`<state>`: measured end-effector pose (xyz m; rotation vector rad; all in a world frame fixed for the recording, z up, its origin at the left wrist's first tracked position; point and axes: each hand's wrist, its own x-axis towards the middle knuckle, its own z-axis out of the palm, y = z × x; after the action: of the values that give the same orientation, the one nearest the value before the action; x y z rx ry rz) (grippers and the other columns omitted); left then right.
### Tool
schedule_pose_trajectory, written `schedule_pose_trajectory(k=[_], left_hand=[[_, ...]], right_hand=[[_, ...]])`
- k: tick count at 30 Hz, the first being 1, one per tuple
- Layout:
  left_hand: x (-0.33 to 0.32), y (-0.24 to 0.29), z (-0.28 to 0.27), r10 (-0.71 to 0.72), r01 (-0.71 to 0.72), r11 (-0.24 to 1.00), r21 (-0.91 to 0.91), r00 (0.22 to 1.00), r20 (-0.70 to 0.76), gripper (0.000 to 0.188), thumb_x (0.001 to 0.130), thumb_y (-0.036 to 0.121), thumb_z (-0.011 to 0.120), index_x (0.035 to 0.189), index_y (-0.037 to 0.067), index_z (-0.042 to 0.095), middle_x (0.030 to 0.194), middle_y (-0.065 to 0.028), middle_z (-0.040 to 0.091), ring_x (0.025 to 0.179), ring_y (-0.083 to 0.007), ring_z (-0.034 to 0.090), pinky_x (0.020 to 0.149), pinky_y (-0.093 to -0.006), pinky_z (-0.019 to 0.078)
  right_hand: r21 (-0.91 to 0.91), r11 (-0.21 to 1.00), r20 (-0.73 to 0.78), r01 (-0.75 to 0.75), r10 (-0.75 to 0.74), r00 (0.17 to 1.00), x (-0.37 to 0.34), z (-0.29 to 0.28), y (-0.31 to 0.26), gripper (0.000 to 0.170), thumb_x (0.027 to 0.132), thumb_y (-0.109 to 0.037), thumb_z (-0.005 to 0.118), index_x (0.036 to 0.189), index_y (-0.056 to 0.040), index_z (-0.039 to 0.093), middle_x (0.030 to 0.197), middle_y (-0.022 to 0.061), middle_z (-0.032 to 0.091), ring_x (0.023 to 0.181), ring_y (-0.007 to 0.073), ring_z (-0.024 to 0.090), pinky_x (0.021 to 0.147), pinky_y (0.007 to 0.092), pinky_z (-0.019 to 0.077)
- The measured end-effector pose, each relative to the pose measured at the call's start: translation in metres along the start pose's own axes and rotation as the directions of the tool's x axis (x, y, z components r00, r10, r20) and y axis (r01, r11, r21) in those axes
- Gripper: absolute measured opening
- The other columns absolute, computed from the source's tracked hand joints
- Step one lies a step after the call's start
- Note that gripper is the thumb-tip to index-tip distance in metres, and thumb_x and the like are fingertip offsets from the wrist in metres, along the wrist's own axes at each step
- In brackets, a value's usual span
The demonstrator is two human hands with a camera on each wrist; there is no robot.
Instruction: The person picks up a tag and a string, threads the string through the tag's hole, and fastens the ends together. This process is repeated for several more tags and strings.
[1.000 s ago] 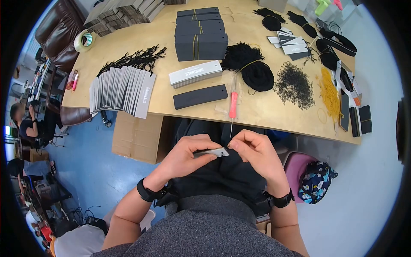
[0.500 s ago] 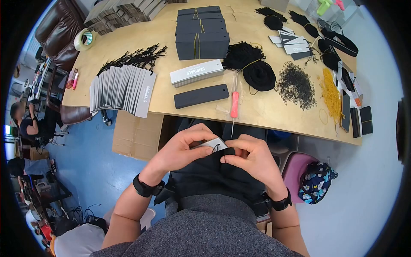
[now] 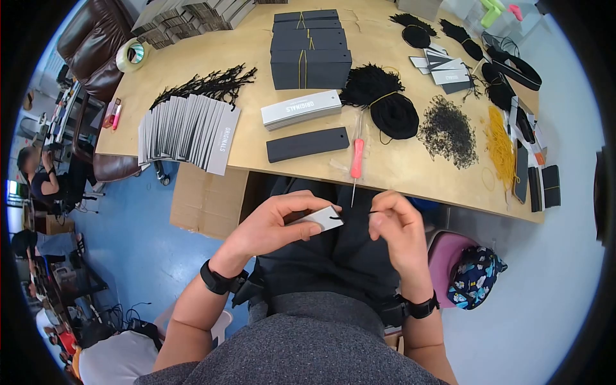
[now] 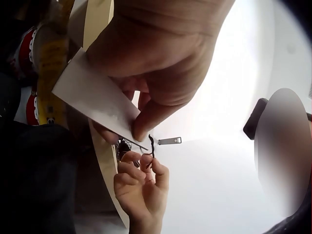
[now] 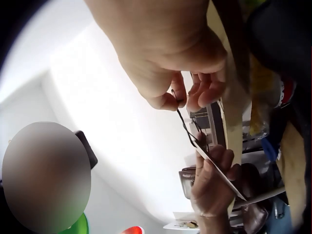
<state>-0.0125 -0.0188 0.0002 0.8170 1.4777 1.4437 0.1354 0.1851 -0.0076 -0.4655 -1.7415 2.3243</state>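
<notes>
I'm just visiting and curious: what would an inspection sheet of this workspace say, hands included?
Surface: pale wooden table, crowded with goods.
Job's things: light tag with black cord at one end; fanned tags and a heap of thin black loops on the table.
Clutter: tape roll, yellow bands, red-handled tool.
Hands: left hand grips the tag; right hand pinches the cord in its fingers.
Cables: dark cables low at the picture's left.
Surroundings: brown chair, pink stool, blue floor, someone seated at left.

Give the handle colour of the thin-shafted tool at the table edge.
The handle is pinkish red, clearest in the head view.
</notes>
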Motion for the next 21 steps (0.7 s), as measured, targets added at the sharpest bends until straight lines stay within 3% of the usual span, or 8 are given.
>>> schedule_pose_trajectory(k=[2, 5, 7, 11, 13, 16, 20, 21], left_hand=[[-0.001, 0.009, 0.004, -0.114, 0.112, 0.987, -0.119, 0.993, -0.014, 0.040, 0.090, -0.004, 0.065, 0.128, 0.006, 0.063, 0.098, 0.0000, 0.060, 0.087, -0.0080, 0.056, 0.077, -0.0223, 0.0480], [-0.002, 0.005, 0.005, -0.064, 0.060, 0.981, -0.184, 0.998, -0.014, 0.046, 0.089, -0.005, 0.065, 0.133, 0.008, 0.060, 0.099, 0.0000, 0.062, 0.089, -0.0072, 0.057, 0.080, -0.0236, 0.0481], [-0.002, 0.001, 0.004, -0.022, 0.019, 0.983, -0.180, 1.000, -0.013, 0.045, 0.088, -0.005, 0.067, 0.131, 0.006, 0.061, 0.101, -0.0016, 0.064, 0.092, -0.0089, 0.059, 0.081, -0.0248, 0.0492], [-0.001, 0.005, 0.000, 0.108, -0.111, 0.993, 0.033, 0.990, 0.093, 0.040, 0.085, -0.004, 0.071, 0.124, 0.003, 0.067, 0.103, -0.0044, 0.066, 0.093, -0.0127, 0.062, 0.083, -0.0271, 0.0488], [-0.001, 0.010, 0.001, 0.135, -0.145, 0.986, 0.083, 0.983, 0.122, 0.039, 0.085, -0.004, 0.072, 0.123, 0.003, 0.068, 0.103, -0.0052, 0.066, 0.092, -0.0134, 0.062, 0.083, -0.0275, 0.0484], [-0.003, 0.018, 0.000, 0.159, -0.186, 0.969, 0.165, 0.973, 0.165, 0.040, 0.086, -0.005, 0.069, 0.126, 0.002, 0.067, 0.102, -0.0057, 0.067, 0.093, -0.0130, 0.061, 0.083, -0.0282, 0.0482], [-0.006, 0.046, -0.004, -0.160, 0.131, 0.978, -0.164, 0.971, -0.176, 0.051, 0.089, -0.005, 0.061, 0.139, 0.003, 0.056, 0.124, -0.0063, 0.064, 0.110, -0.0112, 0.059, 0.097, -0.0270, 0.0465], [-0.003, 0.049, -0.012, -0.100, 0.049, 0.978, -0.200, 0.963, -0.252, 0.052, 0.090, -0.006, 0.059, 0.141, 0.002, 0.054, 0.126, -0.0073, 0.063, 0.111, -0.0116, 0.059, 0.097, -0.0268, 0.0466]], right_hand=[[0.179, 0.983, -0.032, 0.042, -0.037, 0.999, 0.000, -0.007, -0.005, 0.010, 0.096, -0.009, 0.058, 0.098, 0.0010, 0.057, 0.108, 0.0120, 0.062, 0.078, 0.0167, 0.064, 0.069, 0.0273, 0.0511], [0.317, 0.948, -0.030, 0.012, -0.003, 1.000, 0.003, -0.022, -0.012, 0.014, 0.097, -0.013, 0.053, 0.099, 0.0005, 0.053, 0.110, 0.0229, 0.065, 0.084, 0.0278, 0.071, 0.071, 0.0336, 0.0578], [0.513, 0.843, 0.223, -0.160, 0.049, 0.974, 0.004, -0.033, -0.011, 0.015, 0.097, -0.015, 0.049, 0.101, -0.0002, 0.050, 0.101, 0.0292, 0.067, 0.085, 0.0371, 0.073, 0.071, 0.0398, 0.0617], [0.593, 0.768, 0.305, -0.244, 0.066, 0.950, 0.005, -0.041, -0.005, 0.017, 0.097, -0.016, 0.048, 0.104, -0.0008, 0.050, 0.093, 0.0297, 0.067, 0.082, 0.0385, 0.073, 0.070, 0.0416, 0.0627], [0.627, 0.759, 0.081, -0.176, 0.161, 0.984, 0.008, -0.044, -0.004, 0.017, 0.097, -0.016, 0.048, 0.106, -0.0014, 0.050, 0.092, 0.0273, 0.068, 0.081, 0.0374, 0.073, 0.070, 0.0413, 0.0629], [0.676, 0.718, 0.073, -0.165, 0.157, 0.985, 0.008, -0.044, 0.005, 0.018, 0.100, -0.017, 0.047, 0.109, -0.0019, 0.050, 0.097, 0.0253, 0.069, 0.088, 0.0360, 0.073, 0.076, 0.0403, 0.0625], [0.556, 0.825, 0.020, -0.097, 0.103, 0.994, 0.011, -0.038, -0.008, 0.025, 0.104, -0.021, 0.044, 0.118, -0.0005, 0.050, 0.112, 0.0246, 0.066, 0.103, 0.0353, 0.069, 0.086, 0.0409, 0.0593], [0.497, 0.865, 0.008, -0.073, 0.079, 0.997, 0.010, -0.032, -0.015, 0.029, 0.105, -0.022, 0.043, 0.124, 0.0003, 0.049, 0.119, 0.0251, 0.063, 0.109, 0.0353, 0.066, 0.091, 0.0418, 0.0569]])
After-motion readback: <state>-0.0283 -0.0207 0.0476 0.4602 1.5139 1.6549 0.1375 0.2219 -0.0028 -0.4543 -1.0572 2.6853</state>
